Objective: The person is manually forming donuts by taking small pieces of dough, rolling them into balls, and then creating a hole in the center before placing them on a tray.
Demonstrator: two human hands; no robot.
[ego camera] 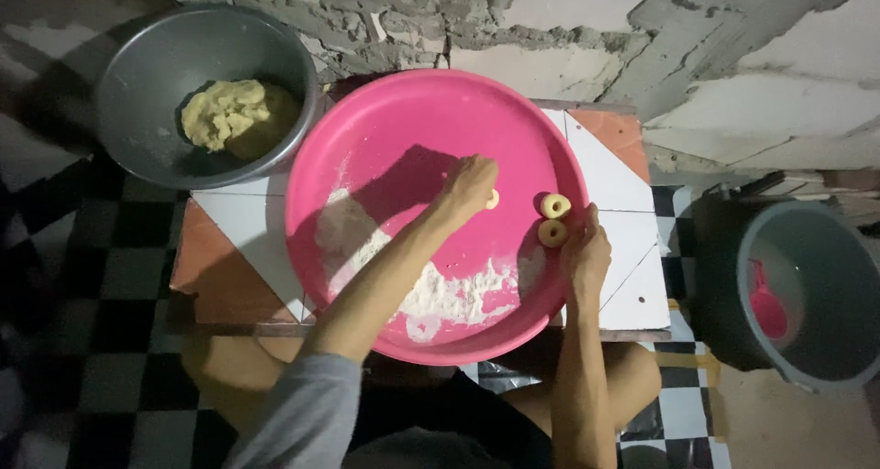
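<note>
A big round pink tray [385,130] lies on a low tiled table, with white flour [440,295] spread over its near part. My left hand [470,183] reaches into the tray's middle and is closed around a small pale dough piece [493,198] that peeks out beside the fingers. Two ring-shaped dough pieces [554,205] [552,233] lie near the tray's right rim. My right hand [587,249] rests right beside them, fingertips touching the nearer ring.
A grey metal bowl [137,75] holding a lump of yellow dough [234,113] stands at the back left. On the floor at the right a grey bucket [825,341] contains a pink scoop [765,308]. A rough plastered wall runs behind; the floor is checkered.
</note>
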